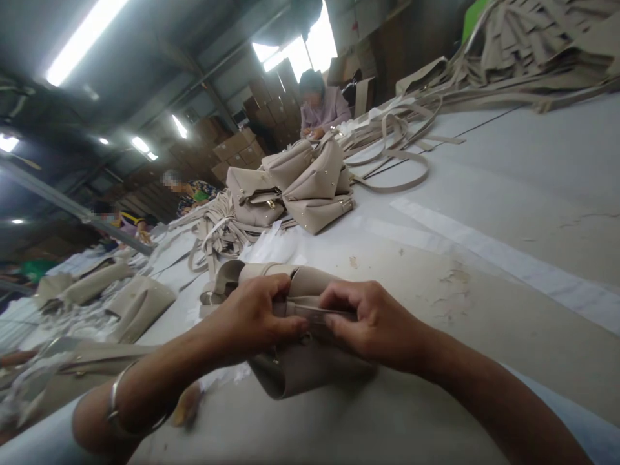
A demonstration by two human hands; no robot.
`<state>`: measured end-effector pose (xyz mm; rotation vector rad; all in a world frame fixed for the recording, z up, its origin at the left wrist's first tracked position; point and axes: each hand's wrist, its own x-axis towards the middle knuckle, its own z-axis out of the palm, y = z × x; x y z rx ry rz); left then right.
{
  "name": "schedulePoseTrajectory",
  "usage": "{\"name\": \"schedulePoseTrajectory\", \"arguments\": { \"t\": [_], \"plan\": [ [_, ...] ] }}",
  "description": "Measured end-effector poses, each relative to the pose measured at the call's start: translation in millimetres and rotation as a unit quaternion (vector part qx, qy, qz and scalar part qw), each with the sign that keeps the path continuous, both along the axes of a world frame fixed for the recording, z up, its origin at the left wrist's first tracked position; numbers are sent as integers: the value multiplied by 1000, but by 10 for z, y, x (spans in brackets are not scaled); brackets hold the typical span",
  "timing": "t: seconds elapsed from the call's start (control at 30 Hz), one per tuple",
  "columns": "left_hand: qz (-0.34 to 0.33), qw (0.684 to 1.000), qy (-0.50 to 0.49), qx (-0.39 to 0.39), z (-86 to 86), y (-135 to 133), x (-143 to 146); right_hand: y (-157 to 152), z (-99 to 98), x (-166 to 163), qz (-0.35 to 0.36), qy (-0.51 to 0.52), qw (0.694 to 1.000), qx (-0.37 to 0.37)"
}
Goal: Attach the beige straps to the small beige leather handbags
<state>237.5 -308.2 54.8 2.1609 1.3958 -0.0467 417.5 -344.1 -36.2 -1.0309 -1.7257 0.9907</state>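
A beige handbag (pixel 320 371) lies on the table right in front of me, its top edge turned up between my hands. My left hand (pixel 264 313) grips that edge with the thumb on the near side and the fingers behind. A short way along the same edge, my right hand (pixel 363 316) pinches the bag between thumb and fingers. Small metal fittings show on the bag's front below my left thumb. A wide looped part of the bag sticks out at the far left. The fingertips behind the edge are hidden.
Beyond the bag stands a pile of finished-looking beige bags (pixel 300 181), beside a heap of straps (pixel 223 226). Loose straps (pixel 407 174) trail across the white table (pixel 484 206). More bags (pixel 140 307) lie at left. Several people sit farther along, including a person in a pale top (pixel 329 106).
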Motion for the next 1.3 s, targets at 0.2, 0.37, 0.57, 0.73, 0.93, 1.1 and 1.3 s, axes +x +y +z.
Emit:
{"name": "schedulePoseTrajectory", "arguments": {
  "t": [0.2, 0.37, 0.57, 0.73, 0.93, 1.1, 1.3],
  "plan": [
    [33, 986, -73, -144, -45, 153, 72, 49, -22, -39, 2, 163, 978, -132],
    [69, 956, -148, -244, -85, 190, 78, 40, -55, -84, -3, 192, 978, -86],
    [68, 954, -146, -253, -74, 175, 107, 46, -58, -78, 24, 216, 972, -85],
    [50, 947, -155, -276, -30, 187, 116, 83, -19, -49, 36, 230, 959, -164],
    [20, 938, -160, -306, 14, 234, 51, 112, 34, 61, 62, 198, 957, -203],
    [25, 939, -158, -306, 20, 245, 63, 54, 30, 16, 13, 165, 985, -57],
    [25, 942, -150, -299, 57, 227, 155, 4, 47, -36, -3, 169, 986, 9]
  ]
}}
